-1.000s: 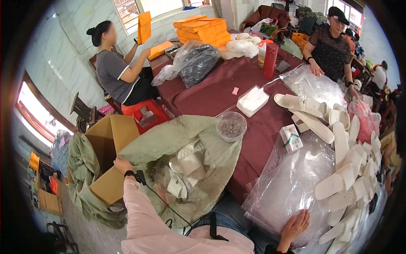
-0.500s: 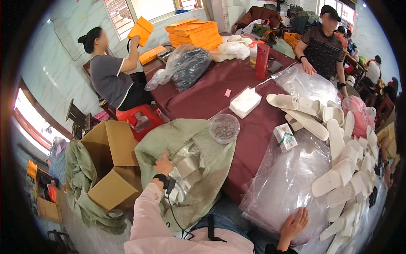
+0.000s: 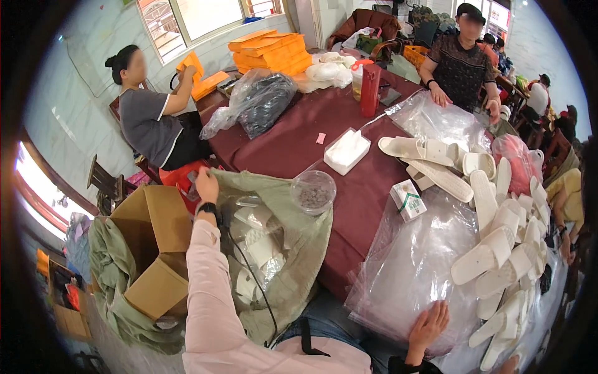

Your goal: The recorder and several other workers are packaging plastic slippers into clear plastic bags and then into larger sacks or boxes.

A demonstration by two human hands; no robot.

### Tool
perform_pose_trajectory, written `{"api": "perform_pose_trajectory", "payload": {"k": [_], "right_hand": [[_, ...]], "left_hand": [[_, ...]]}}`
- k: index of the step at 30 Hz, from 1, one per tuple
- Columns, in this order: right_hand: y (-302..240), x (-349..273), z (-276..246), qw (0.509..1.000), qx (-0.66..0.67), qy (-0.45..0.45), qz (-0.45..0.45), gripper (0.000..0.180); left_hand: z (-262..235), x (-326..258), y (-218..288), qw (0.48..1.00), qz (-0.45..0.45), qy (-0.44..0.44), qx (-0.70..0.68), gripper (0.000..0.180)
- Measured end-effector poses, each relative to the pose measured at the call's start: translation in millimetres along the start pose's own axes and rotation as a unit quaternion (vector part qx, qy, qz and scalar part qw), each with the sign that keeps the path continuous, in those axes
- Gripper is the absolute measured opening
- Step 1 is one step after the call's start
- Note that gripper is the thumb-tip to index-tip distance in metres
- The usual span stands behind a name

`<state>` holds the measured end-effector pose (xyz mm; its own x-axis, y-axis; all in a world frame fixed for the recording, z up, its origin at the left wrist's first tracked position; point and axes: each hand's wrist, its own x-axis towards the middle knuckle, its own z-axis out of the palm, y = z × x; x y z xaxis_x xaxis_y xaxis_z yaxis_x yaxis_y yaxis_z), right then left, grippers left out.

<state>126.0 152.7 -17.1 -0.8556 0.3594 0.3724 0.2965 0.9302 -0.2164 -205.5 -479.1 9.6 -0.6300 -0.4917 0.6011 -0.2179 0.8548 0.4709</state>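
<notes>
My left hand [image 3: 207,185] is closed on the far left edge of a pale green woven sack [image 3: 305,249], with that arm stretched forward. The sack's mouth gapes, and inside lie white slippers in clear plastic [image 3: 261,249]. My right hand [image 3: 428,324] rests flat, fingers stretched out, on a stack of clear plastic bags [image 3: 398,268] at the table's near right. Loose white slippers [image 3: 492,252] are heaped just right of the bags. A white and green box [image 3: 408,201] sits on the far end of the stack.
An opened cardboard box [image 3: 168,218] stands left of the sack. On the dark red table [image 3: 349,243] are a round clear tub [image 3: 313,192], a white box [image 3: 347,151] and a red cylinder [image 3: 370,90]. One person sits far left by orange packets [image 3: 271,53]; another stands far right.
My left hand has moved from over the sack's opening to its far left edge and closed on it. The sack's mouth is wider, showing more slippers. My right hand stays on the bags.
</notes>
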Motion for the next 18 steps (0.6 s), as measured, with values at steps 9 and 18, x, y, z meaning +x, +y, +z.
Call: {"api": "perform_pose_trajectory", "payload": {"k": [9,18], "right_hand": [[-5,1,-1,1.0,-0.001,-0.001,-0.016,0.042],[2,2,5,0.999,-0.024,0.007,-0.04,0.042]], "left_hand": [[-29,4,-6,0.988,-0.024,-0.146,0.051,0.024],[-105,-57,-23,0.954,0.042,-0.276,0.108,0.077]]}}
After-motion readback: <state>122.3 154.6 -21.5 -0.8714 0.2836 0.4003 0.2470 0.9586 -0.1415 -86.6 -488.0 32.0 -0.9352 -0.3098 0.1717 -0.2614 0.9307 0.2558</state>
